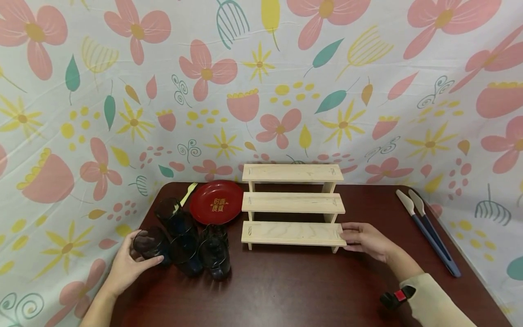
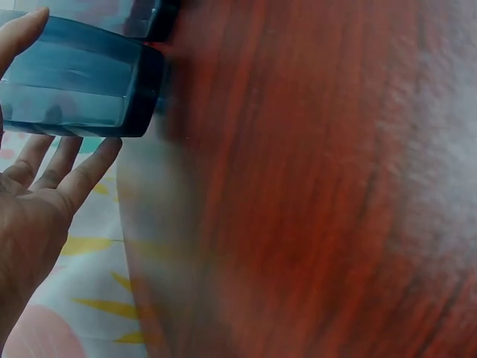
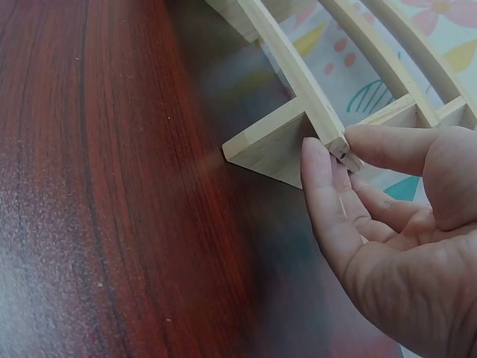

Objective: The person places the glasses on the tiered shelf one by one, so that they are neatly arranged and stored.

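Note:
At the left of the table my left hand [image 1: 124,268] holds a dark blue see-through glass [image 1: 152,245], thumb on the near side and fingers round the far side. In the left wrist view the glass [image 2: 74,78] lies between the thumb and the spread fingers. Several more dark glasses [image 1: 185,252] stand close beside it. My right hand [image 1: 367,240] pinches the right end of the lowest board of a three-tier wooden shelf [image 1: 292,232]. The right wrist view shows the thumb on top of the board's end [image 3: 328,127] and fingers beneath.
Behind the glasses lie a red plate [image 1: 216,202] with gold characters and a pale yellow fork [image 1: 188,194]. Blue-handled tongs [image 1: 433,240] lie along the right table edge. A flower-patterned cloth [image 1: 261,91] hangs behind the dark red wooden table [image 1: 286,286].

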`<state>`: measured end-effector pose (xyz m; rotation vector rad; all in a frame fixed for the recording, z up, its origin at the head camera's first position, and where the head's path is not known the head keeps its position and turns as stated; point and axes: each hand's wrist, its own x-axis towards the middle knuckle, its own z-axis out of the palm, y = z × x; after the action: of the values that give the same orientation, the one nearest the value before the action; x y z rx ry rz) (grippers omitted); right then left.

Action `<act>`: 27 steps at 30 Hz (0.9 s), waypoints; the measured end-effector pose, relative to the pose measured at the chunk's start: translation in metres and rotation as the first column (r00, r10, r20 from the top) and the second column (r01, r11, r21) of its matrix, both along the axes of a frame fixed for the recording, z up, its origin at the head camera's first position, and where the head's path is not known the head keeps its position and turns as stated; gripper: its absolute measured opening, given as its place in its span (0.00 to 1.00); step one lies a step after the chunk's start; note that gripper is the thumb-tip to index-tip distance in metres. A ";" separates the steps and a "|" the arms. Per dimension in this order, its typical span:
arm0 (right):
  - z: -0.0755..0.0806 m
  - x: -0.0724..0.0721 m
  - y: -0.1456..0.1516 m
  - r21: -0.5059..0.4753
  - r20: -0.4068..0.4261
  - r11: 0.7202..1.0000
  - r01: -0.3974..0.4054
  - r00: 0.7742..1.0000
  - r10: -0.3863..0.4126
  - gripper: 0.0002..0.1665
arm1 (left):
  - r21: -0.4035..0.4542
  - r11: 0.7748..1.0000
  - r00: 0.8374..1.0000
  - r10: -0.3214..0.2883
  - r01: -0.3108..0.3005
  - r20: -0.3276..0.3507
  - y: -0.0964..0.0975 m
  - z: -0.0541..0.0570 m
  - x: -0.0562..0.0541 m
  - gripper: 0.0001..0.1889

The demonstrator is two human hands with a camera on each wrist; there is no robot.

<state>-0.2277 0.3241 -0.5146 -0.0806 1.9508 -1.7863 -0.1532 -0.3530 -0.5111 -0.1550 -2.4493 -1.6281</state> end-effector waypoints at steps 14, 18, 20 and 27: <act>-0.003 0.001 0.001 -0.029 0.000 1.000 -0.008 1.000 0.008 0.42 | 0.008 0.994 0.985 0.112 -0.112 -0.135 -0.005 0.049 -0.006 0.47; -0.003 0.002 0.002 -0.024 0.009 1.000 0.002 1.000 -0.002 0.42 | 0.039 0.992 0.976 0.126 -0.121 -0.175 -0.004 0.069 -0.009 0.48; -0.003 0.002 0.003 -0.018 0.011 1.000 0.006 1.000 -0.006 0.43 | 0.089 0.992 0.971 0.107 -0.090 -0.215 -0.003 0.077 -0.012 0.48; -0.006 0.001 0.003 -0.016 0.011 1.000 0.011 1.000 -0.011 0.43 | 0.103 0.993 0.960 0.082 -0.056 -0.269 0.006 0.116 -0.020 0.47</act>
<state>-0.2265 0.3272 -0.5203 -0.0652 1.9332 -1.8058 -0.1736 -0.3474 -0.3950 -0.2578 -2.1447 -1.5724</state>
